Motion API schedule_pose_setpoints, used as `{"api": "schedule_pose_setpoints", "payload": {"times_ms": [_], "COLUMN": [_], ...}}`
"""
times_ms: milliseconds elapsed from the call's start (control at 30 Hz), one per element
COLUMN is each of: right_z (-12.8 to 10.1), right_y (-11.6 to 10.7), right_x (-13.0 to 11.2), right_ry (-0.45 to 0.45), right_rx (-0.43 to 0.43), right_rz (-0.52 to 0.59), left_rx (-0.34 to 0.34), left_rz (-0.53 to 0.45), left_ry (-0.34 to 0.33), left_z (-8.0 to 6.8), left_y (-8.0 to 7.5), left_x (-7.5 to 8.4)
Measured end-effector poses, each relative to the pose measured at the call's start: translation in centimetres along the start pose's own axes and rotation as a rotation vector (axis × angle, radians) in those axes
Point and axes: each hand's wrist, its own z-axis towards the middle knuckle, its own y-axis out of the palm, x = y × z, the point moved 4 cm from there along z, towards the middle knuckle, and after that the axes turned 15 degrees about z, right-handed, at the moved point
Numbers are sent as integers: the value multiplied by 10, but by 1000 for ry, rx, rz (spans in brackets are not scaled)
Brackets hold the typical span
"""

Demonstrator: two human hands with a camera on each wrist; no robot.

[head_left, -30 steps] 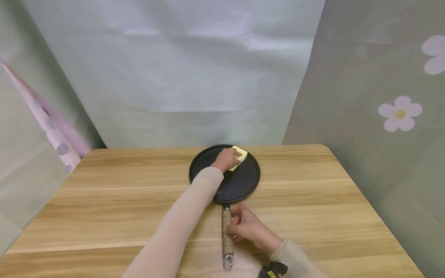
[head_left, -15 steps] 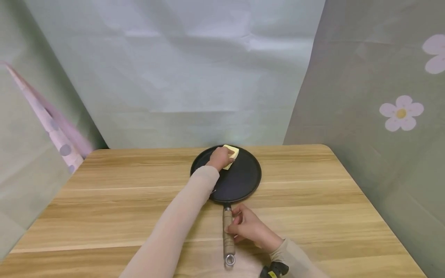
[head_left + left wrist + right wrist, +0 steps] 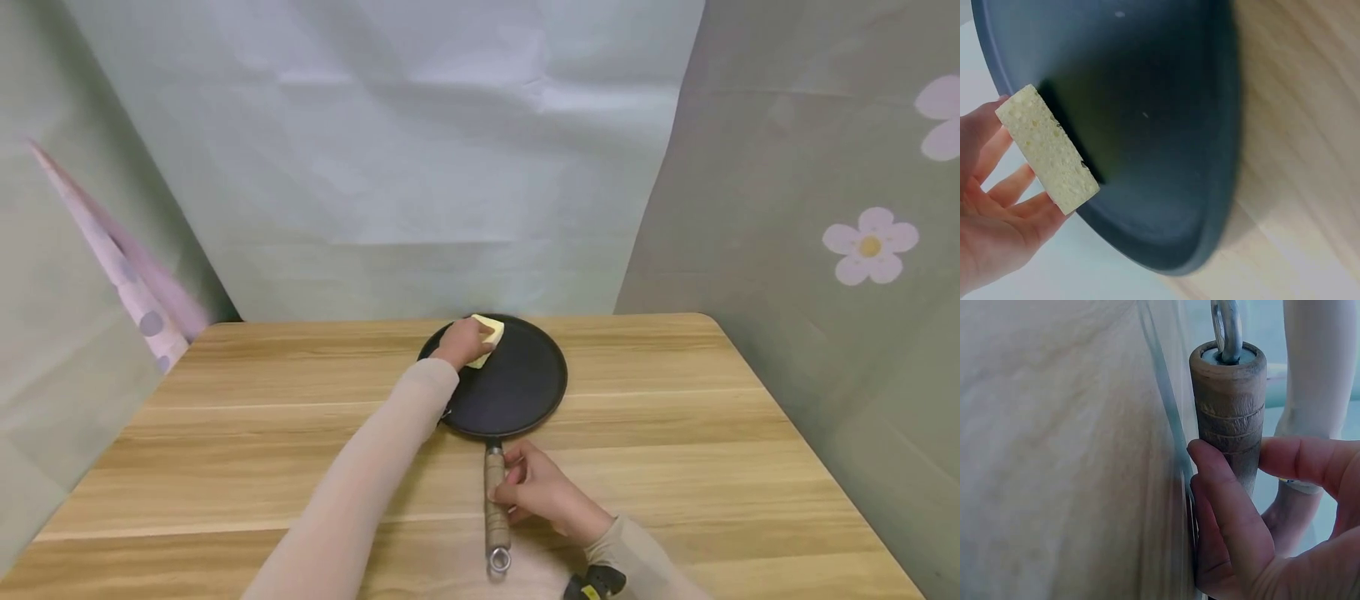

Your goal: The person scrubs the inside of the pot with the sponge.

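A flat black frying pan lies on the wooden table, its ringed wooden handle pointing toward me. My left hand reaches over the pan and grips a pale yellow sponge between thumb and fingers. In the left wrist view the sponge's edge is right at the pan's dark surface, near the rim. My right hand pinches the handle from the right side. Seen from the right wrist, thumb and fingers lie on either side of the handle, below its metal hanging ring.
The wooden table reaches back to a pale fabric backdrop. A flowered grey-green curtain hangs at the right. A folded pink dotted cloth edge shows at the left. A small pale mark shows on the pan.
My left hand has moved the sponge leftward across the far part of the pan. My right hand has kept its hold on the handle.
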Motion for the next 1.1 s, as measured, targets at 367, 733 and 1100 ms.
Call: {"api": "schedule_pose_setpoints", "payload": {"times_ms": [367, 733, 1100], "right_z": [0, 0, -1], "right_y": [0, 1, -1], "right_x": [1, 0, 1], "right_ry": [9, 5, 10], "right_rx": [8, 1, 13], "right_rz": [-16, -8, -13], "left_rx": [26, 45, 76], "left_rz": [35, 12, 71], "left_ry": [122, 194, 129], "left_z": [-6, -14, -18], "left_y": [-3, -5, -5], "left_x": [-17, -30, -29]}}
